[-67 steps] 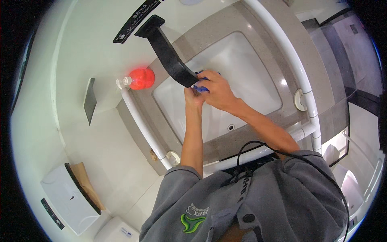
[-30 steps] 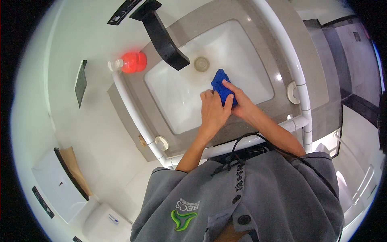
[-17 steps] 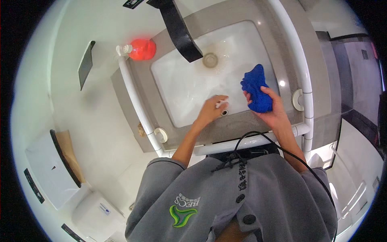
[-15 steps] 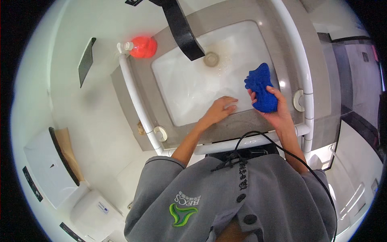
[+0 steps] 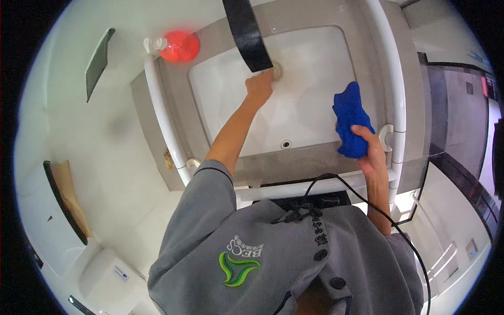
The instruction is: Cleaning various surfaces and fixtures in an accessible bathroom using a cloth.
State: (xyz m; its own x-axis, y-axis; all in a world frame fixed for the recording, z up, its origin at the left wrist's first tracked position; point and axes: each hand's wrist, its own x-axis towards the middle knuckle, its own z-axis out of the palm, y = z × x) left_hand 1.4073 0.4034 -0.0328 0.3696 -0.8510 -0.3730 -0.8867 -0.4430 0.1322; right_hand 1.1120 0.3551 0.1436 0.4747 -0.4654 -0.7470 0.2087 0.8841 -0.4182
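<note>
A folded blue cloth point(image 5: 350, 113) is gripped in my right hand point(image 5: 371, 149), with the thumb pressed on top. I hold it over the right side of a white rectangular sink point(image 5: 320, 47), close to the rim. My left hand point(image 5: 259, 86) reaches across the basin to the end of the black faucet point(image 5: 247, 34). The spout hides part of that hand's fingers, so their grip is unclear. Beside it lies the round drain point(image 5: 278, 70), partly covered by the spout and hand. A small overflow hole point(image 5: 286, 144) shows in the near basin wall.
White grab rails flank the sink, one on the left point(image 5: 165, 115) and one on the right point(image 5: 398, 89). A bottle of red liquid with a white pump point(image 5: 180, 46) stands at the back left of the grey counter point(image 5: 336, 10). A black cable point(image 5: 362, 190) crosses my front.
My left hand has moved from the near part of the basin forward to the faucet's end. The right hand has shifted slightly right and nearer, still with the blue cloth.
</note>
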